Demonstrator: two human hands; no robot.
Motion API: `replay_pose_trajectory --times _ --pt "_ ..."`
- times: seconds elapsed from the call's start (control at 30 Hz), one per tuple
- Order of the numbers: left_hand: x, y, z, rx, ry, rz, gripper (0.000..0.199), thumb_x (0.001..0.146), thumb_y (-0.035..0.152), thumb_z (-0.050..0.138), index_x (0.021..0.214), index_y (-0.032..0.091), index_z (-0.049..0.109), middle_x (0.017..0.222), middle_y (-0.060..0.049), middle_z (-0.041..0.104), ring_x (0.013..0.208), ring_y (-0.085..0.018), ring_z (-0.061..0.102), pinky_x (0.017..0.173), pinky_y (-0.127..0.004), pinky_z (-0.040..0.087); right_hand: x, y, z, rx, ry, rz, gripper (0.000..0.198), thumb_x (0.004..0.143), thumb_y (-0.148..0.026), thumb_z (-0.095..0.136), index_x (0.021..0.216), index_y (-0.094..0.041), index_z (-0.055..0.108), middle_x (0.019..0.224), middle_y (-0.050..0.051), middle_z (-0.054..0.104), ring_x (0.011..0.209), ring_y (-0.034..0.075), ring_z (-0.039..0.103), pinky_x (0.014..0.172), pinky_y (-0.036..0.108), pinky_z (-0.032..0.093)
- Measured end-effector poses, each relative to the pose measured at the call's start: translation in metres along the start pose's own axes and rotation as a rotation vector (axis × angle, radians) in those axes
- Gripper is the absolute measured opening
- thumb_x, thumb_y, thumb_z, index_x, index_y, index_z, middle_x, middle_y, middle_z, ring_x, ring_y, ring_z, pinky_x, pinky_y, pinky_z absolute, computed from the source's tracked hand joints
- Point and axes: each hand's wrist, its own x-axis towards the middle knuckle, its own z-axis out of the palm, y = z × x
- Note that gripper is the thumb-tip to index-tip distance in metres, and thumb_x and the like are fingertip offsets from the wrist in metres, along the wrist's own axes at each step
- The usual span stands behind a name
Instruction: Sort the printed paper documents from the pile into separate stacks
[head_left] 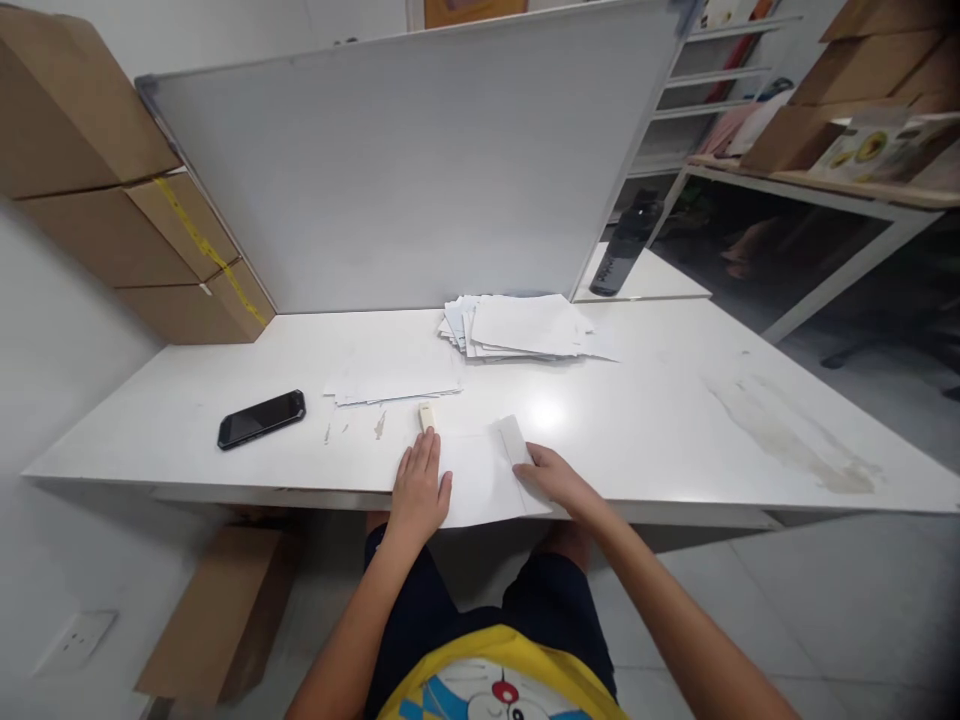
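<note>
A sheet of white paper (474,482) lies at the table's front edge, with a strip along its right side folded up. My right hand (551,475) is closed on that folded strip, thumb and fingers pinching it. My left hand (421,492) lies flat near the sheet's left edge, fingers stretched out and thumb apart. Its fingertips touch the near end of a small cream-coloured block-like object (426,414); its kind I cannot make out. Farther back is a thin stack of white sheets (397,380), with small grey paper scraps (379,426) in front of it.
A black phone (262,419) lies on the left of the white table (645,420). A messy paper pile (525,325) sits before a leaning whiteboard (405,180). Cardboard boxes (180,225) stand at the left, and a dark bottle (626,245) at the back right.
</note>
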Motion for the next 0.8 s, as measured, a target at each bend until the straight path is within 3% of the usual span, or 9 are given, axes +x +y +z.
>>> replay_pose_trajectory --times 0.13,0.3,0.4,0.5,0.57,0.67,0.73,0.8 --pt "0.005 0.0 -0.014 0.022 -0.02 0.026 0.055 0.097 0.03 0.041 0.15 0.014 0.036 0.153 -0.016 0.042 0.145 -0.033 0.034 0.113 -0.056 0.036 0.02 -0.021 0.0 -0.148 -0.019 0.001 0.013 0.059 -0.017 0.055 0.071 -0.02 0.06 0.079 0.005 0.066 0.081 0.026 0.061 0.071 0.032 0.044" --pt "0.026 -0.007 -0.039 -0.044 0.1 0.121 0.047 0.096 0.033 0.042 0.14 0.017 0.051 0.144 -0.013 0.055 0.139 -0.032 0.044 0.112 -0.054 0.039 0.035 -0.019 0.004 -0.175 -0.002 -0.032 0.013 0.057 -0.015 0.054 0.068 -0.02 0.06 0.078 0.005 0.066 0.078 0.024 0.06 0.066 0.03 0.041" --pt "0.05 -0.034 -0.05 -0.086 0.164 0.096 0.048 0.095 0.032 0.044 0.141 0.023 0.049 0.147 -0.009 0.051 0.143 -0.03 0.039 0.116 -0.052 0.035 0.036 -0.006 -0.007 -0.193 -0.027 -0.038 0.016 0.061 -0.016 0.053 0.073 -0.019 0.062 0.08 0.004 0.068 0.076 0.023 0.061 0.064 0.03 0.043" --pt "0.079 -0.076 -0.049 0.023 0.145 -0.003 0.051 0.095 0.03 0.043 0.145 0.019 0.045 0.153 -0.012 0.044 0.147 -0.032 0.031 0.119 -0.056 0.026 0.031 0.003 -0.029 -0.168 -0.094 -0.051 0.022 0.064 -0.018 0.056 0.082 -0.02 0.068 0.088 0.005 0.071 0.082 0.025 0.064 0.069 0.032 0.047" --pt "0.093 -0.102 -0.041 0.129 0.071 -0.159 0.058 0.094 0.034 0.045 0.147 0.011 0.041 0.157 -0.018 0.034 0.149 -0.037 0.024 0.119 -0.061 0.02 0.025 0.004 -0.047 -0.081 -0.214 -0.044 0.026 0.067 -0.022 0.06 0.091 -0.021 0.07 0.097 0.005 0.072 0.09 0.026 0.065 0.075 0.034 0.05" --pt "0.102 -0.126 -0.026 0.216 -0.054 -0.302 0.061 0.096 0.04 0.043 0.147 0.007 0.039 0.158 -0.022 0.031 0.148 -0.04 0.023 0.117 -0.064 0.018 0.024 -0.001 -0.069 0.095 -0.347 -0.023 0.034 0.068 -0.03 0.067 0.101 -0.02 0.071 0.103 0.006 0.073 0.095 0.029 0.066 0.081 0.038 0.052" --pt "0.102 -0.132 -0.018 0.242 -0.072 -0.293 0.059 0.097 0.042 0.041 0.146 0.009 0.042 0.156 -0.02 0.035 0.147 -0.039 0.028 0.117 -0.063 0.019 0.033 -0.007 -0.081 0.187 -0.241 -0.041 0.038 0.065 -0.034 0.071 0.101 -0.018 0.071 0.099 0.008 0.074 0.092 0.03 0.067 0.079 0.04 0.053" --pt "0.099 -0.135 -0.015 0.26 -0.042 -0.248 0.054 0.097 0.043 0.042 0.142 0.012 0.049 0.152 -0.018 0.043 0.143 -0.038 0.034 0.116 -0.062 0.021 0.053 -0.016 -0.094 0.237 0.007 -0.094 0.04 0.063 -0.035 0.072 0.099 -0.018 0.071 0.093 0.009 0.074 0.086 0.031 0.068 0.074 0.041 0.053"
